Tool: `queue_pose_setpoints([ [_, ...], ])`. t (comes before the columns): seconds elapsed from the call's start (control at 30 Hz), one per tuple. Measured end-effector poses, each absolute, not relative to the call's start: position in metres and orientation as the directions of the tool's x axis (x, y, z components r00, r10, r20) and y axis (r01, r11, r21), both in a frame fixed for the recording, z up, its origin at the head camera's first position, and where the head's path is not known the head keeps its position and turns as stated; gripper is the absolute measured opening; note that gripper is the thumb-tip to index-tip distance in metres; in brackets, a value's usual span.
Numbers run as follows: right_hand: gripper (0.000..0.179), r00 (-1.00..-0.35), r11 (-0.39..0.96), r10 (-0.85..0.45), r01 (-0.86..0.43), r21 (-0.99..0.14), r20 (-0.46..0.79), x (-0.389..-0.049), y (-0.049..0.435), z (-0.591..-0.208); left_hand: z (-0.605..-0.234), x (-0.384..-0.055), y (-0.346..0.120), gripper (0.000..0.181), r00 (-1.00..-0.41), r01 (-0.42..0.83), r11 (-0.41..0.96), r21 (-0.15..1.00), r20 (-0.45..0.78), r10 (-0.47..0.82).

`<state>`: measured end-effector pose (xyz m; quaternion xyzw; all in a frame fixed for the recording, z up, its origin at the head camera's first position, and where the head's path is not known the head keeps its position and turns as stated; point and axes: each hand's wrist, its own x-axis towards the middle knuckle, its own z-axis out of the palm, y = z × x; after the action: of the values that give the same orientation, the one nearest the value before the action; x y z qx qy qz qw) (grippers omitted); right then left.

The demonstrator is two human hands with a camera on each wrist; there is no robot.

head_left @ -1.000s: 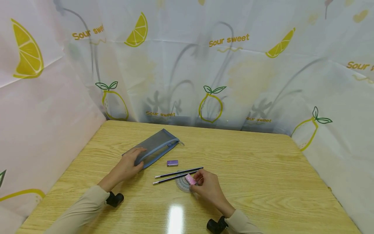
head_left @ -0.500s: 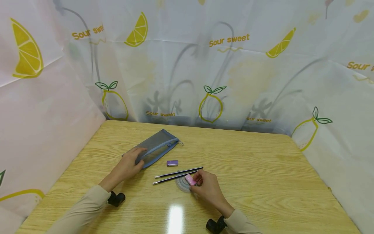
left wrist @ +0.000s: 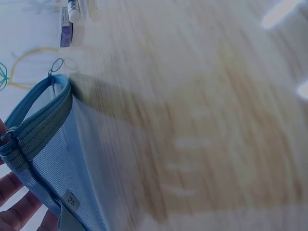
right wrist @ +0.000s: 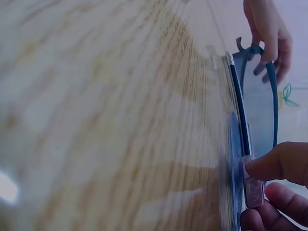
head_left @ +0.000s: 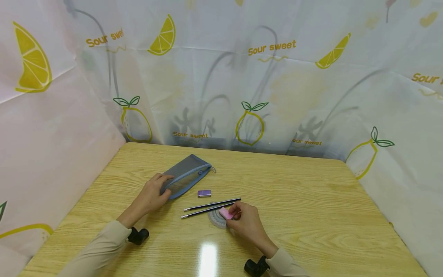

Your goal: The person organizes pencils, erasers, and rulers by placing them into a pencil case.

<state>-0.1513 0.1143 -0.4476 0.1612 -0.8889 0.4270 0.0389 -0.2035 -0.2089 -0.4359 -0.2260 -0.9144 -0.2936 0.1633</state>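
A blue-grey mesh pencil case (head_left: 187, 175) lies at the left, its zipped mouth gaping. My left hand (head_left: 150, 197) grips its near end, thumb at the front edge; in the left wrist view the fingers are behind the mesh (left wrist: 67, 149). Between thumb and fingers my right hand (head_left: 248, 223) pinches a pink eraser (head_left: 226, 213), close over a clear round-edged protractor (head_left: 215, 221). The right wrist view has the thumb on one face of the eraser (right wrist: 254, 192). Two dark pencils with white eraser ends, an upper pencil (head_left: 212, 204) and a lower pencil (head_left: 204, 211), lie beside the protractor.
A purple eraser (head_left: 204, 193) sits between the pencil case and the pencils. Wood-grain table (head_left: 294, 200) extends to the right, with a lemon-print curtain (head_left: 214, 77) behind it. Black wrist cameras are strapped at both sleeves.
The pencil case's far end has shifted slightly toward me and to the left in my left hand. The pink eraser has turned a little in my right hand, which stays nearly in place.
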Motion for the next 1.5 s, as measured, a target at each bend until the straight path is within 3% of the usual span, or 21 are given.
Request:
queue_pose_setpoints([
  [1.5,0.012,-0.945,0.439,-0.196,-0.323,-0.839,0.261,-0.157,0.109,-0.436,-0.428,-0.193,-0.202,0.027,-0.827,0.499,0.711,0.495,0.516,0.222],
])
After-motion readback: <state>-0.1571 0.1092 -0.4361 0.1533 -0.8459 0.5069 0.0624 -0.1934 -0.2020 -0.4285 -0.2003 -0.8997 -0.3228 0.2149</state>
